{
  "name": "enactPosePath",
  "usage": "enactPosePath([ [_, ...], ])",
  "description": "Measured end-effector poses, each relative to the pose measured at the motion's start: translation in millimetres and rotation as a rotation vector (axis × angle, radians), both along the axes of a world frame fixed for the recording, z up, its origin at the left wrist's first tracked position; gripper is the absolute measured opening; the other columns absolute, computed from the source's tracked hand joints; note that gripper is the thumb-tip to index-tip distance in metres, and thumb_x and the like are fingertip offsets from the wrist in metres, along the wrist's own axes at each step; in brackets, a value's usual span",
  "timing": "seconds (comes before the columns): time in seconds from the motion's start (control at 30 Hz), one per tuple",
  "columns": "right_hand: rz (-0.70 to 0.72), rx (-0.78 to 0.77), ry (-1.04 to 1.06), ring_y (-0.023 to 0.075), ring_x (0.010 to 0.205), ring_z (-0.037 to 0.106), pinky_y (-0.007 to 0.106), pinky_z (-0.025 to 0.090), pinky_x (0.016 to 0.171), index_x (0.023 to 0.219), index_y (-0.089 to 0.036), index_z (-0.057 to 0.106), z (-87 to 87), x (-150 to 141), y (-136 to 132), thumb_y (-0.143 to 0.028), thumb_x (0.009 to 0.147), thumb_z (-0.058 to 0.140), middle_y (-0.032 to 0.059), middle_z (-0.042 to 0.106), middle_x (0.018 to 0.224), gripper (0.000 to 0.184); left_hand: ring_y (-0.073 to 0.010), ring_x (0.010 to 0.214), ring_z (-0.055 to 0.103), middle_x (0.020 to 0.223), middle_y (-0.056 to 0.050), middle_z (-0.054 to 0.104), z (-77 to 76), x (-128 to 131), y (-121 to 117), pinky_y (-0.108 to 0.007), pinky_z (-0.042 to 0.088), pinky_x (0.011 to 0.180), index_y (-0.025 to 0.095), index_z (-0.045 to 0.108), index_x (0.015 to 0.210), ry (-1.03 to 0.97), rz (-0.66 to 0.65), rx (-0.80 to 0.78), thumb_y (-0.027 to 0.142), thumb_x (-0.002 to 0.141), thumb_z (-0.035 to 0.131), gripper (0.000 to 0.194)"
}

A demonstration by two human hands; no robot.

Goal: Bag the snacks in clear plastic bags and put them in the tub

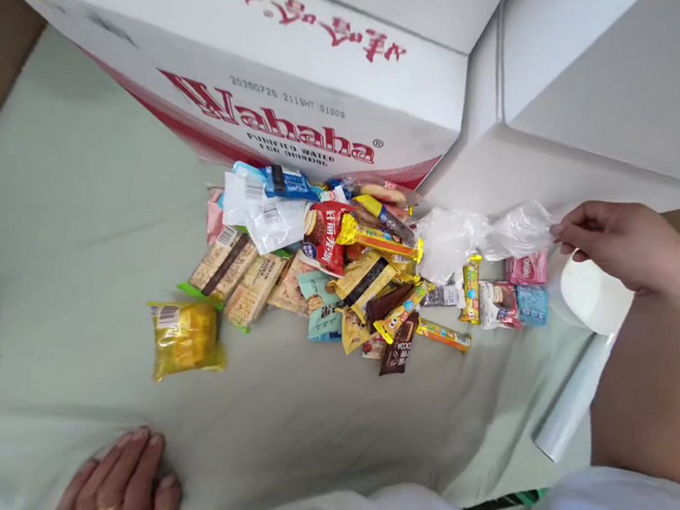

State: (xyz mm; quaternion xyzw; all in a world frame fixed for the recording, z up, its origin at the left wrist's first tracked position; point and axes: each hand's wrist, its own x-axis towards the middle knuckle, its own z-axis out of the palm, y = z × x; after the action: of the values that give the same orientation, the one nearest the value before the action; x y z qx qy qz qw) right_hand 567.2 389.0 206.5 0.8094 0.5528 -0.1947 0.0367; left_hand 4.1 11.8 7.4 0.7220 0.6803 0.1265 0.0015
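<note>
- Right hand: thumb and fingers pinching the edge of a clear plastic bag.
- Left hand: palm down on the pale green cloth, fingers laid out side by side, nothing visibly held; underside hidden.
- Bag position: right end of the snack pile, crumpled, near the white carton wall; whether its mouth is open, can't tell.
- Step in hand, judged: handling the bag by its edge. Light fingertip grip should do; film looks thin, a hard tug may tear it.
- Better to draw up and away slowly; a sideways sweep could drag the yellow wrapper or pink pack near it.
- White round item sits close under the right hand; give the wrist room so it isn't knocked.
- Left hand well apart from the bag; a second pinch on the opposite edge would help spread the crumpled film.
- Yellow bread pack lies apart at left, not in the way.
</note>
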Motion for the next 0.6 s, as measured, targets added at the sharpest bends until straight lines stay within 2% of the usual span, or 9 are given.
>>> enactPosePath([
  [0.1,-0.106,0.193,0.17,0.0116,0.062,0.052,0.032,0.037,0.063,0.083,-0.016,0.067,9.5,8.9,-21.7,-0.03,0.087,0.072,0.0044,0.063,0.07,0.015,-0.0385,0.116,0.067,0.146,-0.011,0.06,5.1,1.6,3.5,-0.064,0.049,0.106,0.035,0.029,0.16,0.033,-0.011,0.012,0.029,0.086,0.06,0.08],
  [0.2,-0.184,0.324,0.665,0.0074,0.053,0.044,0.029,0.031,0.055,0.075,-0.018,0.062,1.7,-2.7,-62.0,-0.034,0.077,0.08,-0.0018,0.052,0.06,0.025,-0.0376,0.114,0.068,0.144,-0.012,0.061,6.5,2.3,5.2,-0.062,0.048,0.106,0.033,0.029,0.16,0.044,-0.035,0.04,0.03,0.088,0.058,0.078],
  [0.27,-0.221,0.298,0.951,0.0048,0.047,0.038,0.026,0.027,0.05,0.07,-0.019,0.059,-15.4,-22.2,-98.0,-0.036,0.069,0.085,-0.0048,0.048,0.055,0.031,-0.0398,0.115,0.067,0.142,-0.018,0.061,4.8,1.2,5.3,-0.062,0.047,0.106,0.025,0.034,0.159,0.059,-0.071,0.072,0.029,0.089,0.057,0.074],
  [0.33,-0.212,0.208,1.183,0.0035,0.043,0.034,0.022,0.024,0.046,0.067,-0.019,0.059,-39.5,-47.0,-137.4,-0.034,0.066,0.086,-0.0061,0.046,0.052,0.031,-0.0414,0.117,0.065,0.139,-0.023,0.061,2.3,-0.8,4.9,-0.062,0.047,0.106,0.018,0.04,0.155,0.053,-0.103,0.086,0.028,0.09,0.055,0.068],
  [0.47,-0.26,0.049,1.501,0.002,0.04,0.026,0.018,0.021,0.04,0.063,-0.018,0.054,-87.1,-92.2,-208.6,-0.03,0.063,0.087,-0.0076,0.043,0.051,0.034,-0.0401,0.122,0.062,0.134,-0.023,0.062,4.7,1.7,1.9,-0.06,0.046,0.108,0.014,0.054,0.138,-0.033,-0.087,0.111,0.027,0.092,0.055,0.048],
  [0.53,-0.348,0.055,1.586,0.0032,0.041,0.03,0.018,0.026,0.04,0.064,-0.019,0.055,-102.3,-107.3,-236.7,-0.031,0.06,0.088,-0.0071,0.046,0.053,0.035,-0.0385,0.125,0.06,0.129,-0.021,0.064,14.3,12.4,-0.8,-0.058,0.046,0.109,0.015,0.06,0.126,-0.134,-0.062,0.14,0.026,0.092,0.057,0.037],
  [0.6,-0.437,0.11,1.643,0.0076,0.046,0.044,0.02,0.035,0.044,0.071,-0.021,0.061,-110.9,-119.4,-260.3,-0.035,0.057,0.089,-0.0044,0.055,0.059,0.034,-0.0354,0.123,0.06,0.119,-0.017,0.066,30.9,32.8,-1.5,-0.055,0.048,0.106,0.017,0.062,0.114,-0.29,-0.086,0.173,0.026,0.091,0.06,0.025],
])
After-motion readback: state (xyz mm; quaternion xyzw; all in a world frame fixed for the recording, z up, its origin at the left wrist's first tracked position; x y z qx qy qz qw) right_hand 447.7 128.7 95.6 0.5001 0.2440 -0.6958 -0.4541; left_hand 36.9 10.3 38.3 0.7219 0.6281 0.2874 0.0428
